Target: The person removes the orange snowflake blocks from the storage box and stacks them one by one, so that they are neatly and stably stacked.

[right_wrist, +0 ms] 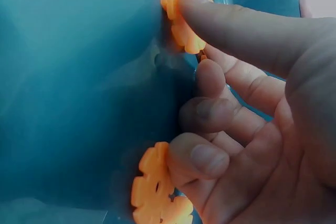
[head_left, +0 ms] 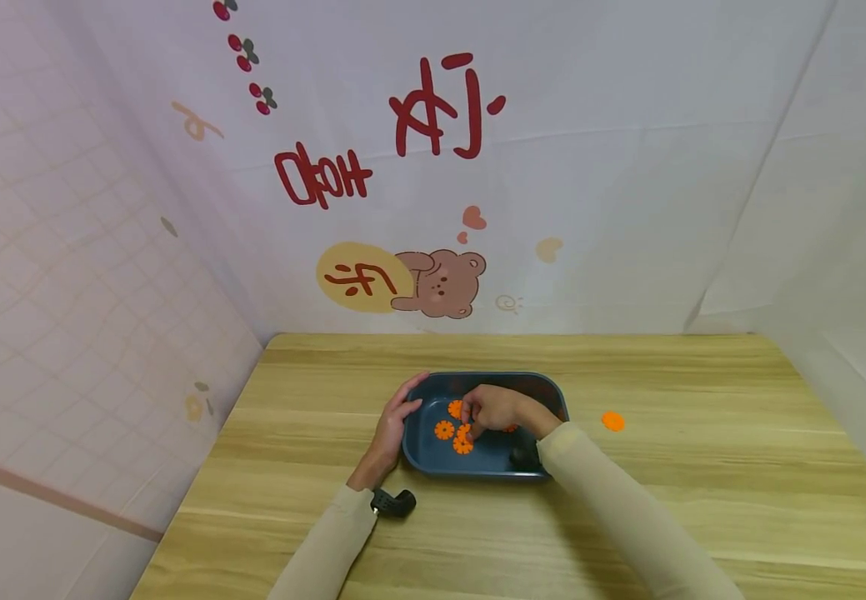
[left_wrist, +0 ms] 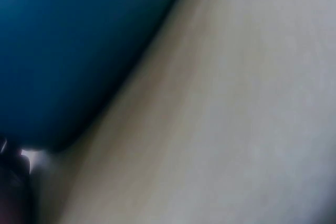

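A dark blue rectangular tub (head_left: 440,473) stands on the table with several orange notched discs inside. My left hand (head_left: 389,429) holds the tub's left end, thumb over the rim and fingers along the outer side. In the left wrist view, the blue tub wall (left_wrist: 63,40) fills the upper left. My right hand (head_left: 496,407) reaches into the tub. Its thumb and index finger pinch an orange notched disc (right_wrist: 186,32), which overlaps other discs in this view. Another orange disc (right_wrist: 152,187) lies by the curled outer fingers. One disc (head_left: 443,430) rests at the tub's left.
A single orange disc (head_left: 613,421) lies on the wood-grain table (head_left: 703,500) to the right of the tub. Black wrist gear (head_left: 393,502) sits on the left wrist. Behind the table hangs a white printed cloth (head_left: 590,167), and more cloth borders both sides.
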`<state>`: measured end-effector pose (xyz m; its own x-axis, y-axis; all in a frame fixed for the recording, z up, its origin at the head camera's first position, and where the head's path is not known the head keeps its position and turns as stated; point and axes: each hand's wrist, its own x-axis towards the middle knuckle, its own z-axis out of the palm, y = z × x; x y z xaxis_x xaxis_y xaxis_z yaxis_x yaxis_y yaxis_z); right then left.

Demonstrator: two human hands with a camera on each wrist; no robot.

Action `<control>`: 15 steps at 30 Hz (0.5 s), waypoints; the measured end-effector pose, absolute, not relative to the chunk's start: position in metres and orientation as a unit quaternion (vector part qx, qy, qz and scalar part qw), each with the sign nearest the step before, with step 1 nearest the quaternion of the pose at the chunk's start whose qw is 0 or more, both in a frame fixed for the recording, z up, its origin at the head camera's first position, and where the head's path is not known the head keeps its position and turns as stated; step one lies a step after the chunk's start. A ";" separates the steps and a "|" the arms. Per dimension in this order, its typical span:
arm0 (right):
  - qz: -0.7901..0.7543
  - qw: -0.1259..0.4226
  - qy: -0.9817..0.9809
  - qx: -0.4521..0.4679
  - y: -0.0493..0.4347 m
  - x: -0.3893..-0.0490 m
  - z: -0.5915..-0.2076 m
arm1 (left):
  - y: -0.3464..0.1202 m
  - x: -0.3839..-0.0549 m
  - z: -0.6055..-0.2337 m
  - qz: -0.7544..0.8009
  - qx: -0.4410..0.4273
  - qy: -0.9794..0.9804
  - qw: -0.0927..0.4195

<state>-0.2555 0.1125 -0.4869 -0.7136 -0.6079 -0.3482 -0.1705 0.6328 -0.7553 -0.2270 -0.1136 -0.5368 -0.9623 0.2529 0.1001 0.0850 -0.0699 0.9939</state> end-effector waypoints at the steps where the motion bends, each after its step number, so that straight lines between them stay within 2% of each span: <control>1: -0.363 0.303 0.851 -0.227 0.113 -0.256 -0.487 | -0.113 -0.227 -0.537 0.722 0.124 0.678 0.059; 15: -0.359 0.298 0.852 -0.237 0.116 -0.259 -0.487 | -0.112 -0.226 -0.534 0.726 0.120 0.675 0.059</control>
<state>-0.2587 0.1157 -0.4867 -0.7101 -0.6177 -0.3378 -0.1903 0.6303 -0.7527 -0.2265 -0.1119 -0.5335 -0.9641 0.2480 0.0948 0.0764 -0.0828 0.9936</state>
